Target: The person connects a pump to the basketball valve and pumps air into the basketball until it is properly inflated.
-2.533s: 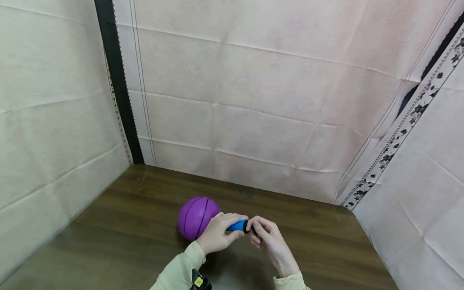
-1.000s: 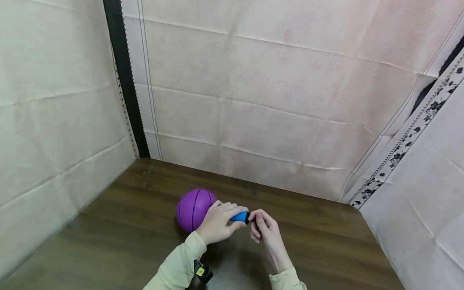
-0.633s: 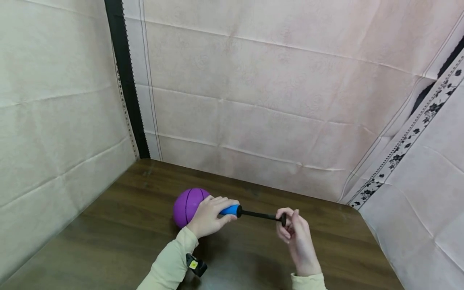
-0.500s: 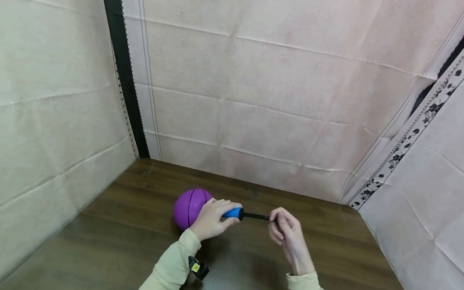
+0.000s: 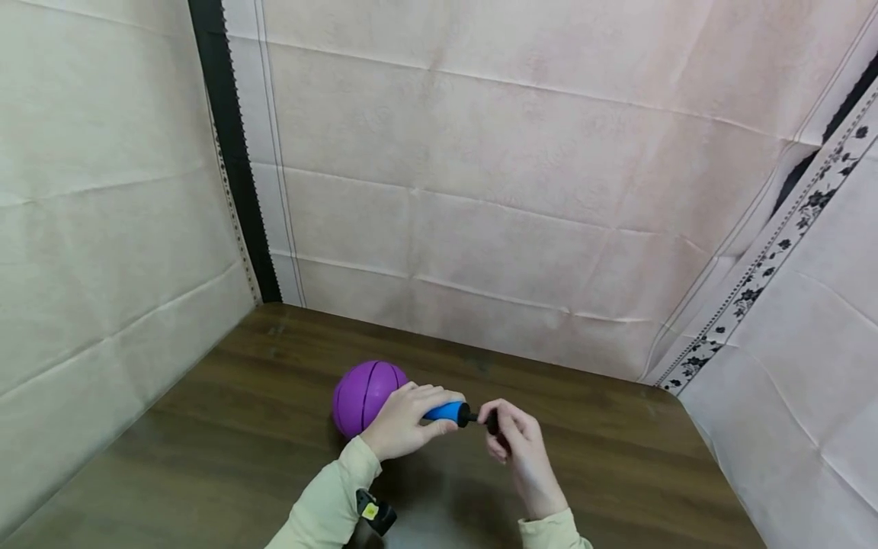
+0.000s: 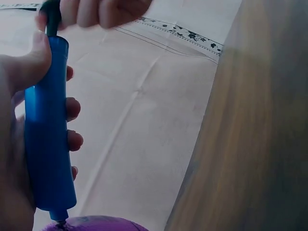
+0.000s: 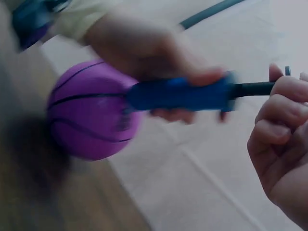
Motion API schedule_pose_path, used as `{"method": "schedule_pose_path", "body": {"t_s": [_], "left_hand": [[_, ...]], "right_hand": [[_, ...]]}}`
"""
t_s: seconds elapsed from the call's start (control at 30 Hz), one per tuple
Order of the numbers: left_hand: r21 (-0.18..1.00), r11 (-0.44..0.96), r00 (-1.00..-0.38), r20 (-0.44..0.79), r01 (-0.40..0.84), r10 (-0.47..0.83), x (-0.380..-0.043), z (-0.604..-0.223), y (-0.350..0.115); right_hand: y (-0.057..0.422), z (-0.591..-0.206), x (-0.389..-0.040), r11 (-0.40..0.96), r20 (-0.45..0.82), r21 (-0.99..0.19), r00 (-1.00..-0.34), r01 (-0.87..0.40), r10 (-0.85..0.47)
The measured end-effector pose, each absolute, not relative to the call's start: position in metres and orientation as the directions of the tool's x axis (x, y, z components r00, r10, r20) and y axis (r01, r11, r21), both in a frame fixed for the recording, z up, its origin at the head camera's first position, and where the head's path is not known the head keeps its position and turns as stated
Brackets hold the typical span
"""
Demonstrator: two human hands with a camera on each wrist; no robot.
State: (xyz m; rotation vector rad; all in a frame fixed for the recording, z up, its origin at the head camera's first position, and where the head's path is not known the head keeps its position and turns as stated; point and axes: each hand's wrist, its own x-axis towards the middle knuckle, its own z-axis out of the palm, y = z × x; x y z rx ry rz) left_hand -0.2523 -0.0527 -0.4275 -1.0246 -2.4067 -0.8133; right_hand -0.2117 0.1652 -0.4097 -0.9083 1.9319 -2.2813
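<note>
A purple ball (image 5: 366, 398) with black seam lines sits on the table. My left hand (image 5: 403, 425) grips the blue barrel of a small hand pump (image 5: 447, 413) just right of the ball, fingers curled round it in the left wrist view. The pump's narrow tip (image 6: 58, 220) meets the ball's surface in that view. My right hand (image 5: 517, 450) pinches the black plunger handle (image 5: 492, 422), and a short length of black rod (image 7: 252, 89) shows between barrel and hand. How deep the tip sits in the ball cannot be seen.
The brown wood-grain table (image 5: 226, 450) spreads around the ball. Pale creased cloth walls (image 5: 480, 191) enclose it at the back and both sides. A black camera mount (image 5: 376, 512) is strapped near my left wrist.
My right hand pulled the plunger well out after one second ago, then moved back left, pushing most of the rod into the barrel. The ball and left hand shifted slightly with it.
</note>
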Motion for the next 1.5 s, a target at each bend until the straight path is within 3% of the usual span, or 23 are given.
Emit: {"method": "schedule_pose_path", "body": {"t_s": [0.17,0.23,0.53,0.73,0.83,1.0,1.1,1.33,1.5], "left_hand": [[0.347,0.578,-0.647,0.606,0.739,0.462,-0.256,-0.43,-0.06],[0.343,0.584,-0.646,0.617,0.736,0.451,-0.257,-0.431,-0.06],[0.395,0.555,-0.661,0.609,0.732,0.439,-0.247,-0.443,-0.042],[0.46,0.507,-0.682,0.552,0.729,0.48,-0.242,-0.438,-0.04],[0.416,0.529,-0.667,0.555,0.74,0.496,-0.243,-0.434,-0.046],[0.38,0.557,-0.658,0.588,0.738,0.471,-0.248,-0.431,-0.057],[0.362,0.573,-0.655,0.596,0.735,0.464,-0.25,-0.432,-0.058],[0.265,0.62,-0.627,0.608,0.739,0.487,-0.251,-0.436,-0.044],[0.297,0.59,-0.629,0.592,0.751,0.503,-0.25,-0.433,-0.042]], "right_hand": [[0.188,-0.399,-0.208,-0.447,0.632,-0.761,-0.691,-0.47,-0.35],[0.191,-0.399,-0.209,-0.495,0.664,-0.728,-0.667,-0.474,-0.337],[0.153,-0.42,-0.217,-0.363,0.441,-0.882,-0.799,-0.3,-0.409],[0.157,-0.417,-0.214,-0.21,0.333,-0.94,-0.859,-0.27,-0.388],[0.169,-0.407,-0.21,-0.195,0.355,-0.933,-0.857,-0.302,-0.374],[0.191,-0.394,-0.204,-0.315,0.536,-0.839,-0.77,-0.443,-0.347],[0.197,-0.393,-0.205,-0.334,0.548,-0.831,-0.758,-0.445,-0.353],[0.18,-0.407,-0.218,-0.107,0.265,-0.964,-0.879,-0.242,-0.397],[0.174,-0.411,-0.22,-0.021,0.181,-0.982,-0.893,-0.19,-0.411]]}}
